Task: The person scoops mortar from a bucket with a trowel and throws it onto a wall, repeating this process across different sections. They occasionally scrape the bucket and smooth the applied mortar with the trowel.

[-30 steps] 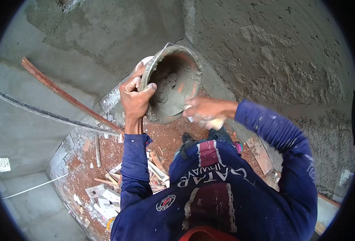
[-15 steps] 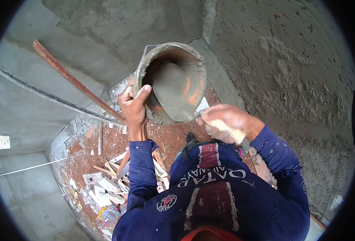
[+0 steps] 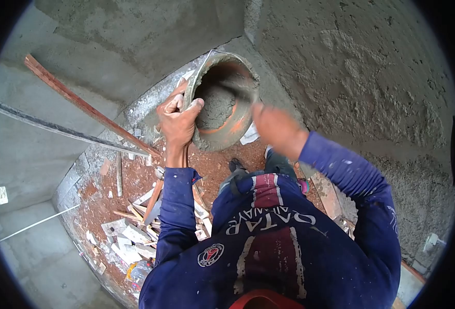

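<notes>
A mortar-smeared bucket (image 3: 227, 138) with orange showing inside is held up in front of me, its mouth tilted toward me. My left hand (image 3: 178, 122) grips its left rim, the thumb hooked over the edge. Grey wet mortar (image 3: 216, 109) sits in the bottom. My right hand (image 3: 280, 129), blurred by motion, is closed around a trowel at the bucket's right rim. The trowel blade (image 3: 238, 90) is a dark smear inside the bucket, and the handle is hidden by the hand.
Rough fresh plaster covers the wall (image 3: 361, 87) on the right. A reddish wooden plank (image 3: 83, 100) and a long grey strip (image 3: 47, 122) slant in from the left. Wood scraps and debris (image 3: 132, 242) lie on the reddish dirt floor (image 3: 142, 180) at lower left.
My right hand has moved up and turned, carrying the trowel deeper into the bucket. The blade, broad across the mouth before, now shows as a blur. The bucket has shifted slightly left.
</notes>
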A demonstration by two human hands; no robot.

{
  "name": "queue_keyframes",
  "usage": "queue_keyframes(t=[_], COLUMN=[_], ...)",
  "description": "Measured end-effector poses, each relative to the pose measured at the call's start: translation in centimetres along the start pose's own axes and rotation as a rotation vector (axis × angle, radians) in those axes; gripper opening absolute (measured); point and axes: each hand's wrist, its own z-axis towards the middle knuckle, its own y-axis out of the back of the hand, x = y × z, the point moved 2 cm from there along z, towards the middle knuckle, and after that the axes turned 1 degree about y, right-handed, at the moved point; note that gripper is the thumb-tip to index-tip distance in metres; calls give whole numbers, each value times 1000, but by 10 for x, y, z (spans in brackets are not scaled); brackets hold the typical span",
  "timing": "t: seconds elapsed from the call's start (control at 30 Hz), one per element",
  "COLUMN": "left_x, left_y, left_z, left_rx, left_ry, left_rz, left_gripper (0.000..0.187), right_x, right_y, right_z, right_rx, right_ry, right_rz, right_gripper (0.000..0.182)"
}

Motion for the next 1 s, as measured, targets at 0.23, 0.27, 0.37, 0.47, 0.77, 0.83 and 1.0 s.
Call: queue_keyframes(t=[0.23, 0.27, 0.37, 0.47, 0.77, 0.83, 1.0], left_x=[-11, -10, -17, -8, -11, 3, 27], left_y=[-1, -1, -1, -3, -26, -26, -5], left_z=[5, 3, 5, 8, 23, 17, -7], left_rx=[47, 32, 42, 57, 187, 284, -41], left_ry=[-33, -58, -58, -108, -204, 44, 199], left_rz=[72, 76, 139, 215, 68, 173, -40], left_gripper=[38, 36, 34, 28, 34, 34, 35], right_x=[7, -12, -43, -44, -36, -5, 13], right_y=[18, -12, 9, 76, -33, -43, -25], right_z=[12, 16, 32, 28, -12, -19, -19], right_rx=[210, 261, 509, 392, 343, 180, 304], right_ry=[-135, -7, -75, -25, -29, 3, -270], right_rz=[660, 679, 473, 271, 535, 661, 1060], right_gripper=[55, 52, 45, 43, 40, 40, 47])
